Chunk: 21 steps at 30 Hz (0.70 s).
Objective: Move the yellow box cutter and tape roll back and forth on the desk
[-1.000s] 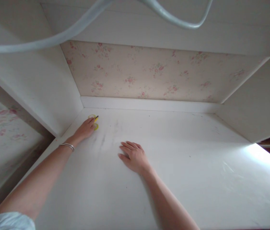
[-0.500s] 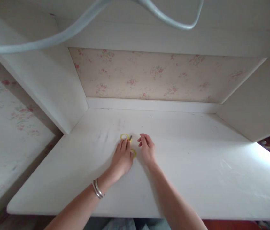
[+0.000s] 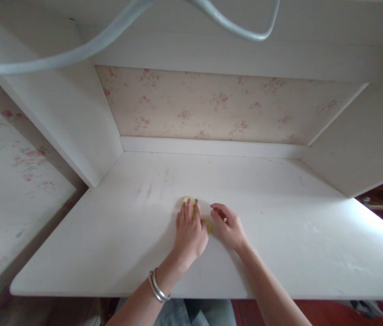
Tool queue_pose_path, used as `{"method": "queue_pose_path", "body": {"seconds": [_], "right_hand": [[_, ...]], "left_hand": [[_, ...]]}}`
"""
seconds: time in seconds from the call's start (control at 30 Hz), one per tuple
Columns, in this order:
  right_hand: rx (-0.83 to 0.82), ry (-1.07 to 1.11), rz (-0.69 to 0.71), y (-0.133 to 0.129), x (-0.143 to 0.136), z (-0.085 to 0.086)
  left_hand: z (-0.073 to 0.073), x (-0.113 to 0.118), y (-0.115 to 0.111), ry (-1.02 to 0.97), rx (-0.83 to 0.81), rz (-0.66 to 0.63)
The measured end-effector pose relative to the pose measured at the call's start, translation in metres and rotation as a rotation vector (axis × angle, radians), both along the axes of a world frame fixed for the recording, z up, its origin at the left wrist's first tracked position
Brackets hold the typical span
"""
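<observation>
What look like yellow-handled scissors lie on the white desk, one loop past my left fingertips, the other by my left thumb. A short dark tip shows near the index finger, and their middle is covered. My left hand rests palm down on them, its fingers long and close together, the thumb tucked at the lower loop. Just right of them, my right hand is held with curled fingers, thumb near fingertips. Whatever is in that pinch, if anything, is too small to make out.
The white desk top has dark smudges left of the hands. Side panels and a low back ledge enclose it. A pale cable hangs across the upper view. Flowered wallpaper covers the wall behind.
My left hand has slid right and slightly nearer, and the yellow loops have shifted with it. My right hand has moved right and nearer too, its fingers turned more inward.
</observation>
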State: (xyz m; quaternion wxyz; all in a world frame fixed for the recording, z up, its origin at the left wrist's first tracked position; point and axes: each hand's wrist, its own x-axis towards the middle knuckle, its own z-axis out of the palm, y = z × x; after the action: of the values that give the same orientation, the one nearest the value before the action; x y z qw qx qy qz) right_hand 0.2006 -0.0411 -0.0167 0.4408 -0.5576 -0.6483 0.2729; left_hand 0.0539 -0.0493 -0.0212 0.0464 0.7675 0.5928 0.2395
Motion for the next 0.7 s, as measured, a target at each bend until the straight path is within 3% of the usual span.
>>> {"method": "queue_pose_path", "body": {"seconds": [0.1,0.17,0.27,0.47,0.7], "right_hand": [[0.048,-0.193,0.264,-0.008,0.009,0.005],[0.074,-0.315,0.347,-0.009,0.009,0.007],[0.066,-0.411,0.292,-0.006,0.003,0.005],[0.039,-0.385,0.108,0.002,-0.003,-0.007],[0.017,-0.372,0.138,-0.001,-0.001,-0.003]], "left_hand": [[0.011,-0.028,0.026,-0.047,0.014,-0.125],[0.011,-0.045,0.043,-0.055,-0.021,-0.182],[0.005,-0.057,0.055,-0.034,-0.106,-0.235],[0.005,-0.048,0.042,-0.022,-0.046,-0.235],[0.013,-0.049,0.033,0.025,-0.018,-0.181]]}}
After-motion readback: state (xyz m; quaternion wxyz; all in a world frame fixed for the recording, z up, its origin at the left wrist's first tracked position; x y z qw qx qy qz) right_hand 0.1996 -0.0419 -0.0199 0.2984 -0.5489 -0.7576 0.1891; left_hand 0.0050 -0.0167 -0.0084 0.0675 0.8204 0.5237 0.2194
